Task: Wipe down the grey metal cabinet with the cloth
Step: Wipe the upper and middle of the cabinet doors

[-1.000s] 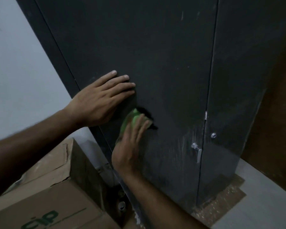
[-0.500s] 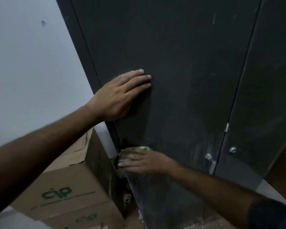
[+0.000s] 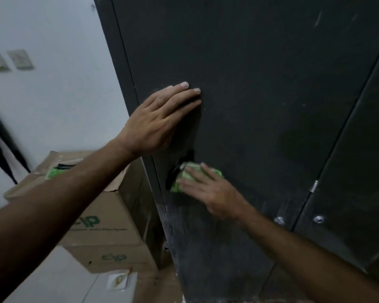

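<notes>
Where the two bare forearms reach in from the lower edge of the view, the right hand [image 3: 214, 191] lies nearest, its fingers straight and spread flat over a crumpled green cloth [image 3: 185, 174], pressing it against the left door of the grey metal cabinet [image 3: 260, 88]. The cloth is soft and bunched, pale green with a dark part at its left side, and it sits low on the door, close to the door's left edge. Below it the metal looks dusty and streaked with pale smears, while the surface above is a smoother matt dark grey with a few light scratches.

Higher on the same door, the left hand [image 3: 160, 121] rests palm-down on the flat panel, fingers straight and close together, holding nothing. To the right, a narrow vertical seam divides the two doors, with a small silver latch [image 3: 313, 186] on it and two round metal fittings [image 3: 318, 219] lower down.

Left of the cabinet stand stacked cardboard boxes [image 3: 101, 228], brown and creased, printed with green lettering; the top one is torn open along its edge. Behind them rises a plain white wall [image 3: 53, 95] bearing two small square plates [image 3: 20, 59]. A white tile floor [image 3: 59, 281] shows below the boxes.
</notes>
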A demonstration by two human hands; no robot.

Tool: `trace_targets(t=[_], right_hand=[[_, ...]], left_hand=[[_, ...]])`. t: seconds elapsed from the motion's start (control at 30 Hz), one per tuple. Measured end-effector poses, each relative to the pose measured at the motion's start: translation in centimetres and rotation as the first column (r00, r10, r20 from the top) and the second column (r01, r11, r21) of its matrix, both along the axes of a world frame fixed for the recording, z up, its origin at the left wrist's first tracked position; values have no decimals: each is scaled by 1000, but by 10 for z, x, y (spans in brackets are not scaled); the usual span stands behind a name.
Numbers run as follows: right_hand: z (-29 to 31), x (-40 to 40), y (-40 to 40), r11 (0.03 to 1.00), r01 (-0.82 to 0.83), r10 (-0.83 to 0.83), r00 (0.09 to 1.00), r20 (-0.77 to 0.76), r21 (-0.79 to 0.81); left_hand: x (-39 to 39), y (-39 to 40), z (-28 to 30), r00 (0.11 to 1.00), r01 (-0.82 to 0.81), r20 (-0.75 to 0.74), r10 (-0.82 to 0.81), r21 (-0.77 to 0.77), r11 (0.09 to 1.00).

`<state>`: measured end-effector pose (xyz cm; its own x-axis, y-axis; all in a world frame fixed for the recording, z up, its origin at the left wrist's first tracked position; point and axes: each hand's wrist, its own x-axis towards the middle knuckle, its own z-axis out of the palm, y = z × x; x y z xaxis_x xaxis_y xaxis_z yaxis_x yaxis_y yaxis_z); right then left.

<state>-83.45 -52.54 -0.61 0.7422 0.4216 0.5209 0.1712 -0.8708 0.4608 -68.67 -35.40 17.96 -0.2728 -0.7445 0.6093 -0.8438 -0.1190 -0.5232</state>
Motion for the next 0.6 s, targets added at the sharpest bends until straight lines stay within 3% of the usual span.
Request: trace_targets(t=[0.07,0.13,0.17,0.23,0.3,0.5,0.57,0.6], right_hand=[[10,9,10,968,26,-66,986,156,249],[9,20,25,920,29,-132,962,238,392],[2,22,32,935,32,-108,974,198,353],[-17,13,27,995,-67,69,997,-20,78],[-24,-4,2,985,-158,145,976,-162,-72],[9,1,2,918,-76,8,985,174,389],[3,20,26,916,-102,23,979,204,388],[-6,26,33,942,-119,71,985,160,314]], left_hand=[[4,-1,-3,1000,-13,7,13,-26,1000],[7,-2,-6,999,-28,27,30,-58,998],[9,-2,-7,998,-30,46,34,-77,997],[12,-4,-10,997,-16,79,24,-102,995],[14,-6,-11,996,-2,86,11,-105,994],[20,-10,-14,993,19,115,-2,-150,989],[21,-12,-19,993,23,116,0,-198,980],[21,-13,-23,995,27,103,-2,-243,970]])
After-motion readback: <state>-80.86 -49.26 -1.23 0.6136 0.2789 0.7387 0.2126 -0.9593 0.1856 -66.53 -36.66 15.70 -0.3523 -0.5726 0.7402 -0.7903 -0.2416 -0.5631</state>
